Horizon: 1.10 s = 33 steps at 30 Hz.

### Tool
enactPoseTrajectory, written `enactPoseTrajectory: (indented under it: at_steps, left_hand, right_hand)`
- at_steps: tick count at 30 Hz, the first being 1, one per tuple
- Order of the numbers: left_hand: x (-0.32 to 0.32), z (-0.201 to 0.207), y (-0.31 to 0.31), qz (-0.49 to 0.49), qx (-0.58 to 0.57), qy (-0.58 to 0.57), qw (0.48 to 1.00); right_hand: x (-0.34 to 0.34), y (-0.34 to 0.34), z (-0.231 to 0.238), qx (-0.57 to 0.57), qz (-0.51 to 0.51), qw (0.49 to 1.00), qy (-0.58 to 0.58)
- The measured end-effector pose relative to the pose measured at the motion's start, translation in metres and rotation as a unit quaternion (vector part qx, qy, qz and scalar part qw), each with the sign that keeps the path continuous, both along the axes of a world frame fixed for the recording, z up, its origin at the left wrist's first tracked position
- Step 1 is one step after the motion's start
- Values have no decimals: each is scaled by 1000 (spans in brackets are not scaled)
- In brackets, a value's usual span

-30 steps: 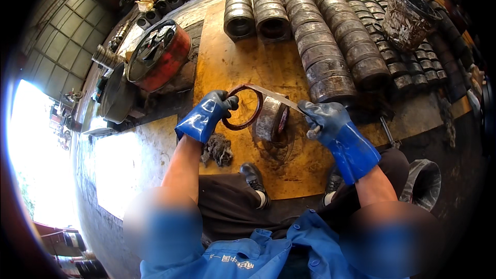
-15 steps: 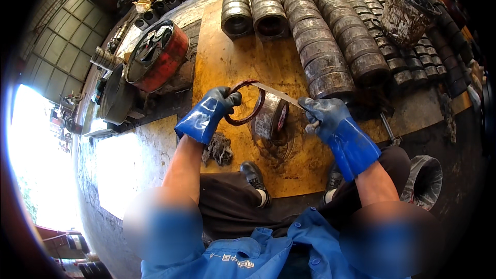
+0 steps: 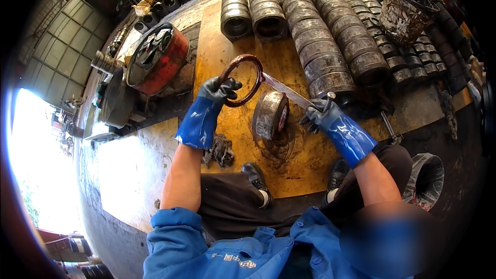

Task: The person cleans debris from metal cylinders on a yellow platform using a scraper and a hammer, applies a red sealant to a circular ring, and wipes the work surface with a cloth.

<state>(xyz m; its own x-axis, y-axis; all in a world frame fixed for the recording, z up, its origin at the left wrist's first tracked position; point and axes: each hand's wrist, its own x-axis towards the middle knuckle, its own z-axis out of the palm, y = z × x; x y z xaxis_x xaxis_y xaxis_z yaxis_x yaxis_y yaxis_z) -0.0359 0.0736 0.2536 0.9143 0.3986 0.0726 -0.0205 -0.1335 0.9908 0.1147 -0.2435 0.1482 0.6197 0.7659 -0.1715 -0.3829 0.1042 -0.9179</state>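
Observation:
My left hand (image 3: 213, 98), in a blue rubber glove, grips a reddish-brown ring (image 3: 257, 89) by its left side. The ring is held up above the floor sheet and its surface looks wet and smeared. My right hand (image 3: 325, 119), gloved alike, is closed around the near end of a long flat metal blade (image 3: 285, 90). The blade's far tip, with some red-brown stuff on it, touches the right side of the ring. Below, between my hands, a thick metal cylinder (image 3: 269, 116) lies on its side, with reddish smears at its right-hand end.
A stained yellow sheet (image 3: 305, 170) covers the floor under my work. Rows of metal cylinders (image 3: 333, 85) stretch away at the far right, with a smeared bucket (image 3: 405, 15) among them. A red drum (image 3: 165, 64) stands at the left. A grey rag (image 3: 219, 151) lies near my left shoe.
My left hand has lifted the ring a little up and away and turned it. The blade's tip has shifted down to the ring's right side, and my right hand has altered its hold slightly.

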Motion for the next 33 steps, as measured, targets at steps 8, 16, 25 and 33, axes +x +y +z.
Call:
enactPoseTrajectory:
  at_steps: [8, 16, 25, 33]
  left_hand:
    - [4, 5, -3, -32, 12, -105, 994]
    - [9, 18, -24, 28, 51, -140, 988]
    - [13, 23, -26, 46, 16, -158, 986]
    - [-1, 36, -9, -18, 84, -70, 994]
  right_hand:
    - [-37, -7, 83, -96, 20, 988, 117]
    - [-49, -11, 98, -7, 69, 965, 254]
    - [-42, -10, 100, 46, 90, 941, 322]
    - [-24, -18, 109, -17, 13, 977, 214]
